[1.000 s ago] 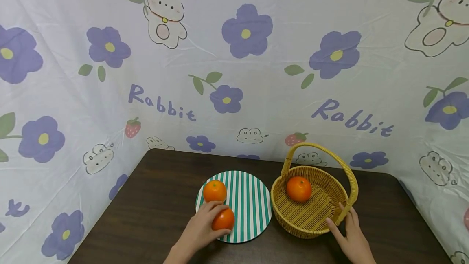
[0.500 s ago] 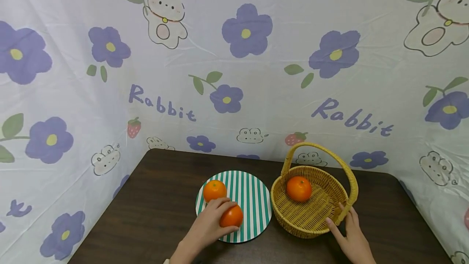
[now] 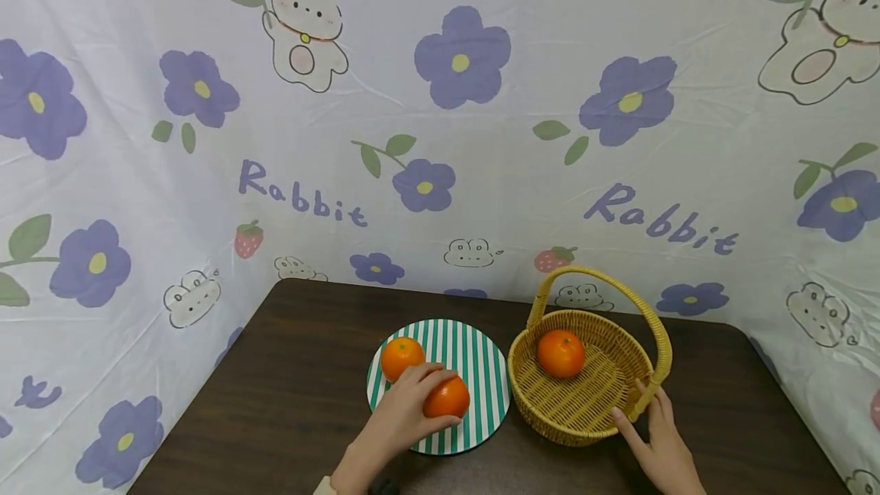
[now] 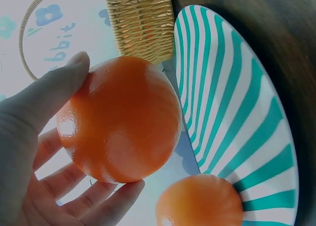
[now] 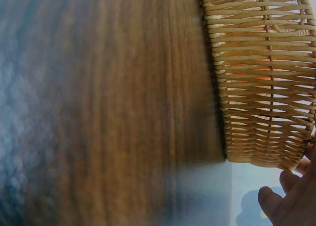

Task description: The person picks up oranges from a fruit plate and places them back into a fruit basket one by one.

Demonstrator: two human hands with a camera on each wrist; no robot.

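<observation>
My left hand (image 3: pixel 406 409) grips an orange (image 3: pixel 447 397) over the striped plate. In the left wrist view the thumb and fingers curl round the held orange (image 4: pixel 123 119), which appears raised off the plate (image 4: pixel 232 92). A second orange (image 3: pixel 402 358) lies at the plate's left side, just behind the hand. To the right, a wicker basket (image 3: pixel 584 430) with an arched handle (image 3: pixel 605 275) contains another orange (image 3: pixel 561 354). My right hand (image 3: pixel 658 445) holds the basket's near right rim by the handle's base, thumb in front. The right wrist view catches only some fingers (image 5: pixel 291 189) beside the wickerwork.
The green-and-white striped round plate (image 3: pixel 474 373) lies flat on a dark wooden table (image 3: pixel 302 357), close to the basket's left side. A white cloth (image 3: pixel 385 113) printed with rabbits and purple flowers hangs behind the table and along its sides.
My left hand has carried its orange to the right and slightly away from me across the plate. The right hand, the basket and the other oranges have stayed put.
</observation>
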